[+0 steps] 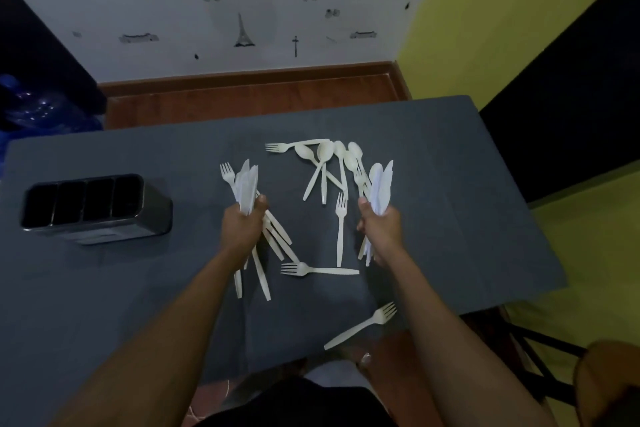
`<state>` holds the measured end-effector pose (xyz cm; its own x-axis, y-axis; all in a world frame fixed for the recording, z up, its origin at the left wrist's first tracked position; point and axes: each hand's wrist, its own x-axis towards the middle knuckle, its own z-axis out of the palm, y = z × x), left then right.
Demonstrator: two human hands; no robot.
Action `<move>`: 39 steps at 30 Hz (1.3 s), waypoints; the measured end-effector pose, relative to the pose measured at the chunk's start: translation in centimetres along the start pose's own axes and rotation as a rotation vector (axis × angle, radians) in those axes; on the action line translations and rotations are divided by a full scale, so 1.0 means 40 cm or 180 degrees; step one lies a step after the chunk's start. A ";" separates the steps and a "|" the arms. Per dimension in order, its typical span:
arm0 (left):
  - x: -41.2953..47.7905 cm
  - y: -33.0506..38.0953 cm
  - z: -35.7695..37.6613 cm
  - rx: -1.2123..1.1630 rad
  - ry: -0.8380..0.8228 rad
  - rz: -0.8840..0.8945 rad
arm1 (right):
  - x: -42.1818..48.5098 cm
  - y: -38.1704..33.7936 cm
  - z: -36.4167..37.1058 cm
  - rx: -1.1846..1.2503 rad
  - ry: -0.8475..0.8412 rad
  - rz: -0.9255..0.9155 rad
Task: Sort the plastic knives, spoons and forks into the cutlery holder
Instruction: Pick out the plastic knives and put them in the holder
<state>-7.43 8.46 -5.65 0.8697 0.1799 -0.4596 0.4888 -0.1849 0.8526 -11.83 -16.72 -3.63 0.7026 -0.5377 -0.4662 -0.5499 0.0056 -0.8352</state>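
Note:
My left hand (242, 225) grips a bundle of white plastic cutlery (246, 184), mostly knives with one fork, blades pointing away from me. My right hand (381, 227) holds a second bundle of knives (381, 184). Between the hands lie loose forks (341, 229), one crosswise fork (318, 270) and another fork (362, 325) near the front edge. A cluster of spoons (327, 163) lies farther back, with a fork (294, 146) above it. The black cutlery holder (152, 215) with several compartments stands at the left, apart from both hands.
The dark grey table (467, 218) ends at the right and near my body. A dark chair frame (540, 357) stands at the lower right. Blue plastic bottles (31, 107) sit on the floor at the far left, by the wall.

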 end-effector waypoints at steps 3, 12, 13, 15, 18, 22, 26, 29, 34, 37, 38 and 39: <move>-0.002 0.022 0.003 -0.0093 -0.0011 0.0137 | -0.008 -0.011 -0.004 0.0341 0.0074 0.0025; -0.007 0.053 0.023 -0.0503 -0.0403 -0.0278 | -0.035 -0.020 0.020 0.0113 -0.0026 0.0125; -0.013 0.057 0.028 -0.0558 -0.0527 -0.0324 | -0.040 -0.025 0.030 0.0028 -0.0134 0.0148; -0.030 0.069 0.042 -0.0661 -0.0717 -0.0380 | -0.055 -0.037 0.054 -0.0234 -0.0416 0.0196; -0.056 0.091 0.063 -0.0955 -0.0972 -0.0335 | -0.086 -0.066 0.095 -0.0828 -0.0881 0.0118; -0.071 0.118 0.083 -0.1125 -0.1198 -0.0274 | -0.114 -0.104 0.148 -0.1483 -0.1548 -0.0121; -0.059 0.119 0.087 -0.1097 -0.1010 -0.0223 | -0.132 -0.132 0.184 -0.1978 -0.1598 -0.0475; -0.051 0.122 0.084 -0.1086 -0.0786 -0.0252 | -0.139 -0.141 0.194 -0.2438 -0.1564 -0.0688; -0.039 0.116 0.084 -0.1077 -0.0656 -0.0304 | -0.145 -0.138 0.199 -0.2758 -0.1535 -0.0866; -0.038 0.121 0.086 -0.1080 -0.0537 -0.0408 | -0.152 -0.127 0.189 -0.2674 -0.1538 -0.0689; -0.032 0.119 0.086 -0.1089 -0.0447 -0.0466 | -0.152 -0.118 0.181 -0.2621 -0.1538 -0.0572; -0.025 0.118 0.084 -0.1096 -0.0347 -0.0528 | -0.152 -0.104 0.170 -0.2561 -0.1542 -0.0489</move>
<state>-5.76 4.18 -2.02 0.7920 0.0731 -0.6061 0.5880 0.1762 0.7895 -10.73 -7.74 0.68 0.8047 -0.0752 -0.5889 -0.4550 -0.7153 -0.5304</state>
